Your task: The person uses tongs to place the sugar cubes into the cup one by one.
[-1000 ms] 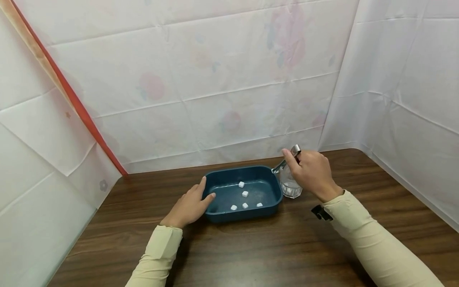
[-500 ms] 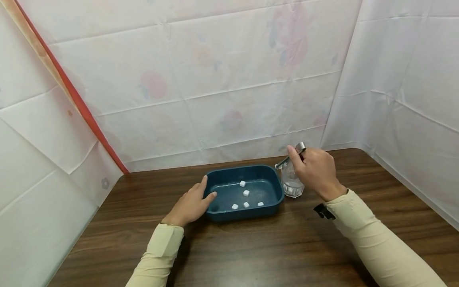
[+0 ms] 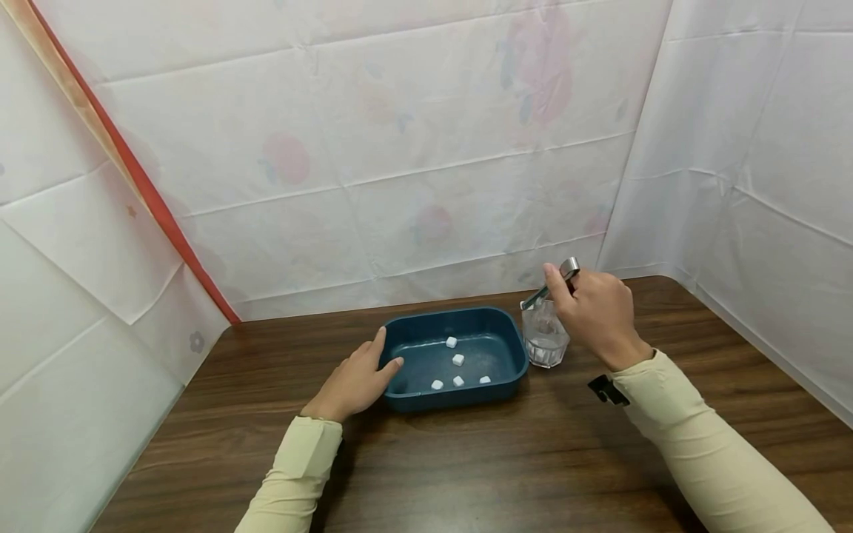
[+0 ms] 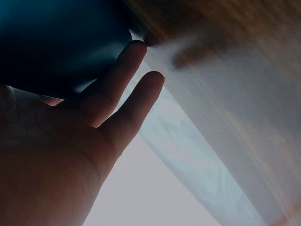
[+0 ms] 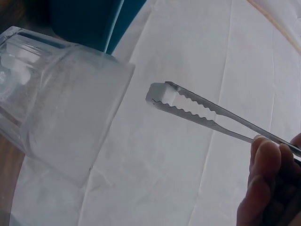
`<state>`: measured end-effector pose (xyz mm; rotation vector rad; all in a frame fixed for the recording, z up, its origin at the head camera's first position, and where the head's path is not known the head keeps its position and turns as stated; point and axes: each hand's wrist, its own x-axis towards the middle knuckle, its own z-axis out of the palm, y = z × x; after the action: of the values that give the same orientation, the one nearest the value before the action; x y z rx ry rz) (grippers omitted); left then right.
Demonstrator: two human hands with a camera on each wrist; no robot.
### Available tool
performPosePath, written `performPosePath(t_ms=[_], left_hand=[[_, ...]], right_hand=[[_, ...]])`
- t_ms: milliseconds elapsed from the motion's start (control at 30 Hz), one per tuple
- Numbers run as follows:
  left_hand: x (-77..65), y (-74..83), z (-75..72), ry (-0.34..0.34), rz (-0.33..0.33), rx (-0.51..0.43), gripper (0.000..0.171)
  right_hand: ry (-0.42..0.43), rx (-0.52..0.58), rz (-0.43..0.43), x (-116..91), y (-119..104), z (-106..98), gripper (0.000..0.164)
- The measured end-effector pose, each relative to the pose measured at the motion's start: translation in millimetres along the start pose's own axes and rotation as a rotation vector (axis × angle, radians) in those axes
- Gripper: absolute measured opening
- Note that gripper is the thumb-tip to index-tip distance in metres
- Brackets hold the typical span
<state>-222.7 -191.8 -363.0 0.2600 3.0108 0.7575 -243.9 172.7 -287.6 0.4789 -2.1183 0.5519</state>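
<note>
My right hand (image 3: 600,311) grips metal tongs (image 3: 569,268) with serrated tips. In the right wrist view the tongs pinch a small white cube (image 5: 157,92) just outside the mouth of a clear faceted glass (image 5: 70,103). This glass (image 3: 546,348) stands upright on the table, close to the right end of a dark blue rectangular dish (image 3: 443,403). Some white pieces show at the glass's bottom. Several white cubes (image 3: 457,360) lie in the dish. My left hand (image 3: 353,381) rests against the dish's left end, fingers nearly straight along its outside and thumb over the rim.
The brown wood-grain table (image 3: 466,474) spreads in front of the dish. White patterned sheeting (image 3: 426,185) rises behind it and on both sides. A red-edged strip (image 3: 146,189) slants down to the table's back left corner.
My right hand has drawn the tongs and cube from by the dish's right back corner rightward and slightly up, over the glass. My left hand has kept its place on the dish.
</note>
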Motion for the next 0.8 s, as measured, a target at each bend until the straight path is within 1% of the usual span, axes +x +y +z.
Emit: performPosePath(t_ms=[267,800], left_hand=[[-1.3,-1.2,-0.3,0.000,-0.001,-0.006,0.079],[2.7,5.0,4.8,0.014,0.033,-0.027,0.077]], right_hand=[[-0.002,-0.014,0.009,-0.2,2.9,2.5,0.057],[-0.021,-0.040,0.052,0.5,11.4,-5.5,0.058]])
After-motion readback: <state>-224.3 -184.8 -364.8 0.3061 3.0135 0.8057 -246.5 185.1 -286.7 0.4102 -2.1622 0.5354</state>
